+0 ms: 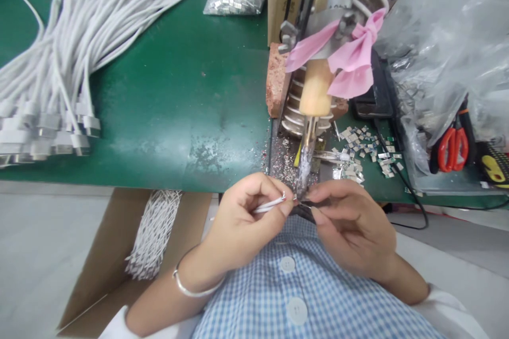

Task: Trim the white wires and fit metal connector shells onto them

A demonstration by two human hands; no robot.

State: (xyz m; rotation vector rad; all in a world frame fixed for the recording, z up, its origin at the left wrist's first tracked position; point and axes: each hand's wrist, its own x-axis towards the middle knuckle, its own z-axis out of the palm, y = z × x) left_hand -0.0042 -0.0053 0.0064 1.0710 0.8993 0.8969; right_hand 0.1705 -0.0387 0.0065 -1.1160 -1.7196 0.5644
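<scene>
My left hand [254, 222] is closed around a white cable [269, 205], pinching it near its stripped end. That end meets the whitish, crusted tip of a soldering iron [305, 164], which points down between my hands. My right hand [353, 228] is closed too, with thumb and forefinger pinching a thin strand of wire [305, 205] just right of the tip. Whether that strand is solder or part of the cable is too small to tell. The iron's wooden handle [316, 87] is clamped in a stand and tied with a pink cloth strip [353, 58].
White cables with plugs [79, 58] lie piled at left on the green table [159, 116]. Small metal connectors [369, 148] are scattered right of the iron. Red-handled pliers [453, 148] rest in a tray. A brick [274, 82] stands behind. Below, a cardboard box [99, 254] holds more cables.
</scene>
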